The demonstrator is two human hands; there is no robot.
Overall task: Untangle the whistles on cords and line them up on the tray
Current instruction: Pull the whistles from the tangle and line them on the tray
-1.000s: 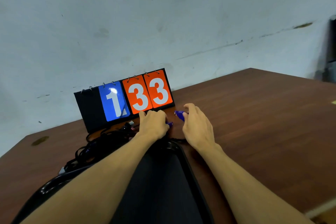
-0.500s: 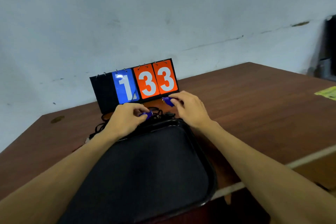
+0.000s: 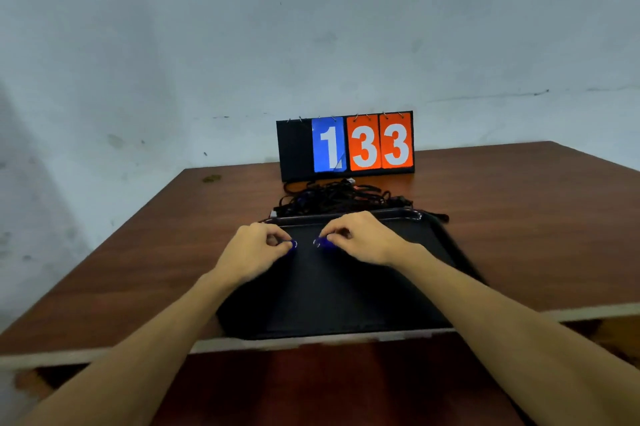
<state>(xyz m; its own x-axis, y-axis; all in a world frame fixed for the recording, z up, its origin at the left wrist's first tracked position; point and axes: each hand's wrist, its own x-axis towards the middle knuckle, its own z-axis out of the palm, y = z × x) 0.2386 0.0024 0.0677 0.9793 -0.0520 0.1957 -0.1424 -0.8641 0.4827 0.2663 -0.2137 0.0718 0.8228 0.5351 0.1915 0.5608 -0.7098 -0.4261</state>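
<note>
A black tray (image 3: 346, 301) lies on the brown table in front of me. Over its far part, my left hand (image 3: 252, 252) pinches a small blue whistle (image 3: 292, 245). My right hand (image 3: 360, 240) pinches a second blue whistle (image 3: 322, 243) a short gap to the right of the first. Both whistles are mostly hidden by my fingers, and I cannot make out their cords against the black tray. A tangled heap of black cords (image 3: 341, 199) with more whistles lies just behind the tray's far rim.
A flip scoreboard (image 3: 346, 145) reading 1, 3, 3 stands behind the heap near the table's far edge. The brown table (image 3: 519, 235) extends to both sides of the tray. A pale wall rises behind it. The table's near edge runs under my forearms.
Both hands have drawn back from the cord heap by the scoreboard to above the tray, each carrying a blue whistle. The camera has pulled back and levelled.
</note>
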